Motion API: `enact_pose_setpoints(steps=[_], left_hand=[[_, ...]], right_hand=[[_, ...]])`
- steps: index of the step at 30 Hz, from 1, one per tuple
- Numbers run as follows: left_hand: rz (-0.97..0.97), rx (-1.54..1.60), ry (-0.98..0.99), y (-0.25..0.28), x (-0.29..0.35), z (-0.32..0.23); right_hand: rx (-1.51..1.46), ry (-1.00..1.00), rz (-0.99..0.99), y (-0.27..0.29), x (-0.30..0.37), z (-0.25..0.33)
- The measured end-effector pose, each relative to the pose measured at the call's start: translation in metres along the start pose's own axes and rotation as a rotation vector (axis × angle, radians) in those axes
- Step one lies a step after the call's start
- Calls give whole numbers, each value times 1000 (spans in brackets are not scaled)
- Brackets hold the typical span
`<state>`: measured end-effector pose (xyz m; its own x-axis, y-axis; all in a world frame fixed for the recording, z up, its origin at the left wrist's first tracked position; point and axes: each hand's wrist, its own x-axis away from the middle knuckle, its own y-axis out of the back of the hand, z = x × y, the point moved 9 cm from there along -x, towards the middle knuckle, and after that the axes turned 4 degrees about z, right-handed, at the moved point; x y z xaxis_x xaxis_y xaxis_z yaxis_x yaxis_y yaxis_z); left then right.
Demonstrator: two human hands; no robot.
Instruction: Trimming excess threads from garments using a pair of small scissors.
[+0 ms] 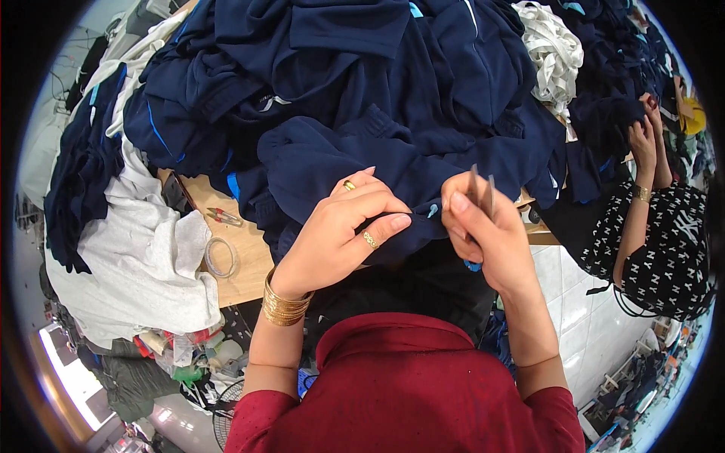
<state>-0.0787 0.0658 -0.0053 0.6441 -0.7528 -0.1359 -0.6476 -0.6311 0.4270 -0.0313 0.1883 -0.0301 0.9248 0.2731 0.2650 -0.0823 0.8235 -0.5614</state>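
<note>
Pinching edge of navy garment (332, 151) between thumb and forefinger: left hand (343, 226), nearly closed, other fingers bent. Right hand (487, 234) curled round small metal snips (491, 198), blades apart, pointing away from person; cannot tell whether its fingertips also grip cloth. Light-blue tab (433, 211) between hands. Garment lies at near side of table (253, 260), navy pile (347, 30) just beyond.

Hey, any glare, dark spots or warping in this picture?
Head view: fisheye bending toward the rim, corners black; head view: bright panel at lower left blown out; head view: navy cloth dark, some folds hard to read, but left hand and right hand clear.
</note>
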Motion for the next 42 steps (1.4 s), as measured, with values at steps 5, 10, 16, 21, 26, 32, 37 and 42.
enact_pose_setpoints(steps=[5, 10, 16, 21, 26, 32, 37, 42], left_hand=[[-12, 5, -11, 1, 0, -3], [-6, -14, -15, 1, -3, -7], [2, -78, -58, -2, -5, -16], [14, -72, -72, -2, -4, -14], [20, -30, -45, -3, -5, -10], [-73, -143, -53, 2, -4, -16], [-67, -162, -67, 1, -6, -19], [-95, -134, -72, 1, -7, -23]], right_hand=[[1104, 629, -348, -21, 27, 49], [1407, 886, -263, -44, 32, 46], [1561, 785, -164, -52, 25, 46], [1188, 517, -174, -28, 12, 46], [1047, 427, -227, -13, 7, 36], [1480, 868, -211, -45, 26, 48], [1319, 806, -202, -38, 26, 44], [667, 303, -264, 2, 9, 17]])
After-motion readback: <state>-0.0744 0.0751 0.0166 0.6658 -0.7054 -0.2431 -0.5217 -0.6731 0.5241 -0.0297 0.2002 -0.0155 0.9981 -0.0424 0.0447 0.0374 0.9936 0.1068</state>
